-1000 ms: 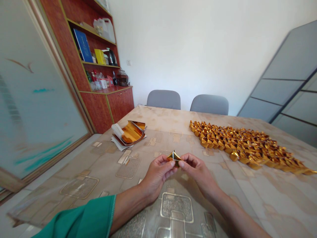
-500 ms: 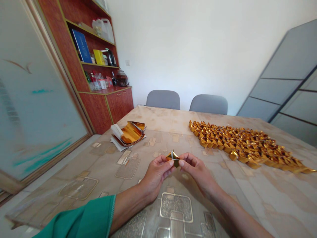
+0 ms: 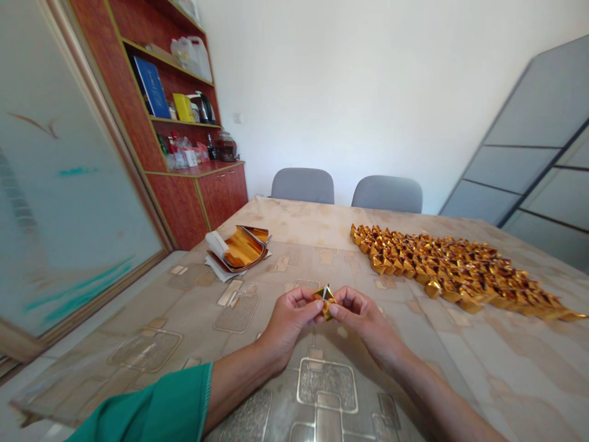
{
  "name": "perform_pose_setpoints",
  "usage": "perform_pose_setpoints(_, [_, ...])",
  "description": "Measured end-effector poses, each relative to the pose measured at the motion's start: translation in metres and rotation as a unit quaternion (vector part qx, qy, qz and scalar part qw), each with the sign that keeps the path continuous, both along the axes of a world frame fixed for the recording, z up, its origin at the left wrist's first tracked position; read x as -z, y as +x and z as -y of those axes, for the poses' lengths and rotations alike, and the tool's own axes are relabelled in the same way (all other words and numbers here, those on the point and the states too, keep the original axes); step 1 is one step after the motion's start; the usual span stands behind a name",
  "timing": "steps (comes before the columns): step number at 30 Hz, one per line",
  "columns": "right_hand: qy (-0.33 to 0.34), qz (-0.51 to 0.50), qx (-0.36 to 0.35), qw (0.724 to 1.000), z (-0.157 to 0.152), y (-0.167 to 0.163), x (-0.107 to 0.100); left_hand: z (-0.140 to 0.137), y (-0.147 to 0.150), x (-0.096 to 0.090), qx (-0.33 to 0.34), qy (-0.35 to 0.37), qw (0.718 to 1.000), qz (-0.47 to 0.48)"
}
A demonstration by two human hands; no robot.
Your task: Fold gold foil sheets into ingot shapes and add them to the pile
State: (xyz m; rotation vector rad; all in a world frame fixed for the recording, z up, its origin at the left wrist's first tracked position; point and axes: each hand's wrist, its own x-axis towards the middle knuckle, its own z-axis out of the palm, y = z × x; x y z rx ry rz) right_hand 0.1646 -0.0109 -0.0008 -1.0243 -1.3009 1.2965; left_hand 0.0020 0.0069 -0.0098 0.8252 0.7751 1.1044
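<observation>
A broad counter (image 3: 515, 368), spread with a beige and brown cloth patterned in rounded rectangles, runs from the bottom edge of the frame up to its middle. At the lower left, a green sleeve (image 3: 151, 405) covers part of the left forearm; the right forearm, at the lower right, is bare.

Just below the centre of the frame, the left hand (image 3: 289, 322) and right hand (image 3: 365, 319) almost meet over the counter. Between them is a small gold foil piece (image 3: 326, 296), partly folded, with a pointed top and a pale strip showing down its middle. Each grip is closed to a pinch, thumb against fingers, the left one on the piece's left side and the right one on its right; the fingers behind it are partly hidden.

Left of centre lies a loose stack of gold foil sheets (image 3: 246, 247), curled, with white undersides showing at the edges. Right of centre, many folded gold pieces (image 3: 442, 264) sit packed together in a long slanting group that reaches toward the right edge.

Past the counter's far edge, two grey chair backs (image 3: 302, 186) stand side by side. A reddish cabinet (image 3: 179, 199) with laden shelves fills the upper left, and a white wall (image 3: 345, 86) spans the upper middle.
</observation>
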Motion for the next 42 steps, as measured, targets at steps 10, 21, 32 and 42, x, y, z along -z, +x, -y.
perform_pose_setpoints(10, [0.019, -0.022, 0.048, 0.998, -0.001, 0.0, 0.003, -0.001, -0.004, -0.007, 0.027, 0.014, 0.999, 0.029])
perform_pose_setpoints(21, [0.094, 0.02, 0.088, 0.991, 0.004, -0.012, 0.0, -0.001, -0.003, -0.002, -0.005, 0.082, 0.996, -0.021])
perform_pose_setpoints(32, [0.124, 0.054, 0.094, 0.986, 0.004, -0.014, 0.007, -0.001, -0.001, -0.003, -0.016, 0.065, 0.998, -0.02])
perform_pose_setpoints(42, [0.063, -0.045, -0.006, 0.997, 0.011, -0.013, -0.003, -0.004, -0.005, -0.004, 0.082, -0.061, 0.993, 0.065])
